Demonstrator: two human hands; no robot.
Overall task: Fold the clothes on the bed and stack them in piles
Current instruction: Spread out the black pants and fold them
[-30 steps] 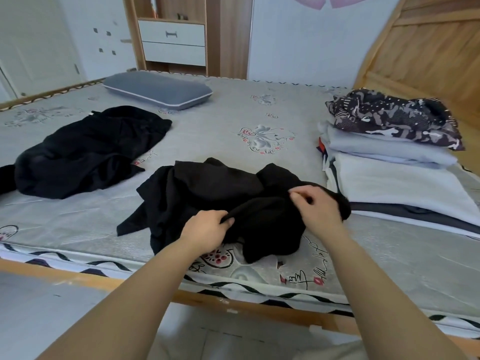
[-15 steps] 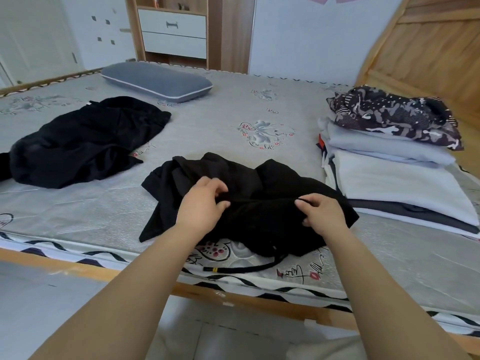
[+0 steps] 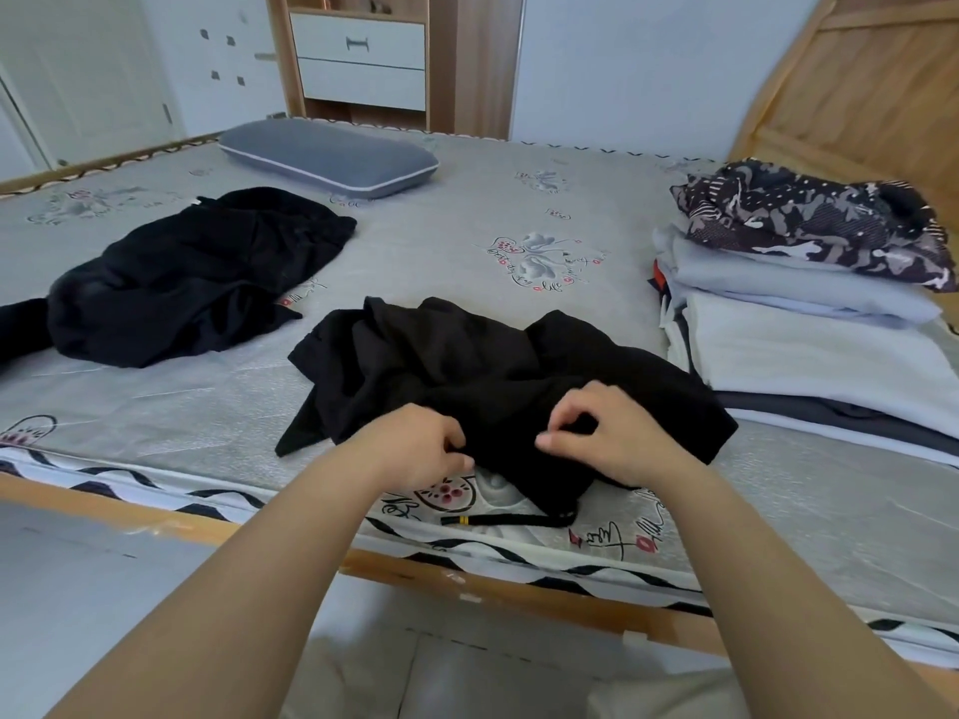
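Observation:
A crumpled black garment [image 3: 467, 365] lies near the front edge of the bed [image 3: 155, 407]. Its black drawstring [image 3: 508, 520] with a gold tip trails over the mattress edge. My left hand [image 3: 415, 446] pinches the garment's near hem on the left. My right hand [image 3: 612, 438] pinches the same hem a little to the right, fingers curled into the cloth. A second black garment [image 3: 192, 272] lies bunched at the left. A pile of folded clothes [image 3: 809, 329] stands at the right, white and pale blue, with a dark patterned piece [image 3: 809, 215] on top.
A grey pillow [image 3: 327, 158] lies at the far side of the bed. A wooden headboard [image 3: 856, 96] rises at the right. A cabinet with white drawers [image 3: 358, 54] stands behind the bed. The wooden bed frame [image 3: 467, 578] runs along the front, with pale floor below.
Both hands have come nearer the front edge and closer together along the hem. The garment has been pulled toward me, and its drawstring now lies out on the mattress edge.

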